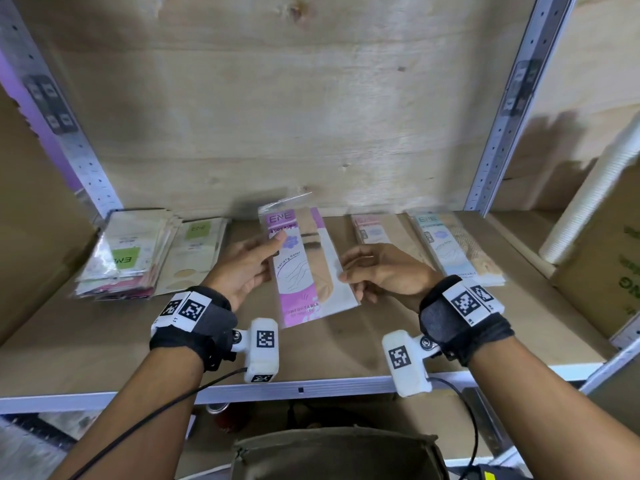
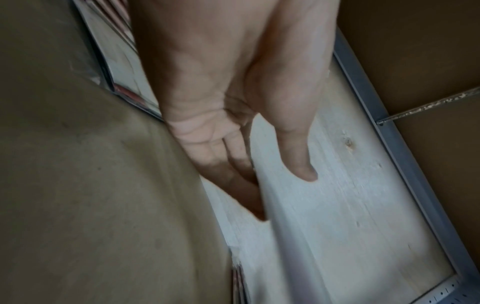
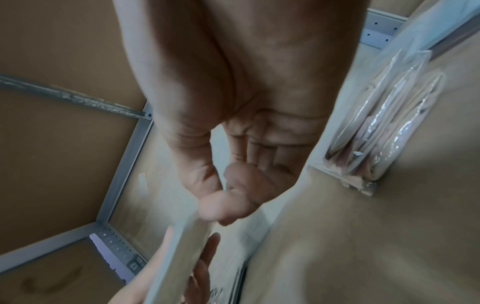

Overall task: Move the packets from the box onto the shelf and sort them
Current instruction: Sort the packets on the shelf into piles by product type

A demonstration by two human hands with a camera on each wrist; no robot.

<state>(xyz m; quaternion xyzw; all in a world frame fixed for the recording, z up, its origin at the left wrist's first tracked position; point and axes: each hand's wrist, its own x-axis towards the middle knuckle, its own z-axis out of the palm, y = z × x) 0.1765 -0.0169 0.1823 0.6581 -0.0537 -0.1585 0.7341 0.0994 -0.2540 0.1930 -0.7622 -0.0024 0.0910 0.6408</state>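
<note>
I am pinching the flat purple-and-white plastic stocking packet [image 1: 304, 268] by both long edges, left hand [image 1: 242, 268] and right hand [image 1: 384, 271]; judging it light, bendy, slippery.

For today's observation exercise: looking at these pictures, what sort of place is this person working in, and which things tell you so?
Probably a stockroom or shop storeroom. A perforated metal upright frames a board shelf; retail packets lie in sorted piles; cardboard cartons stand alongside.

Dim, soft light; wrist views blurred, edges warped.
</note>
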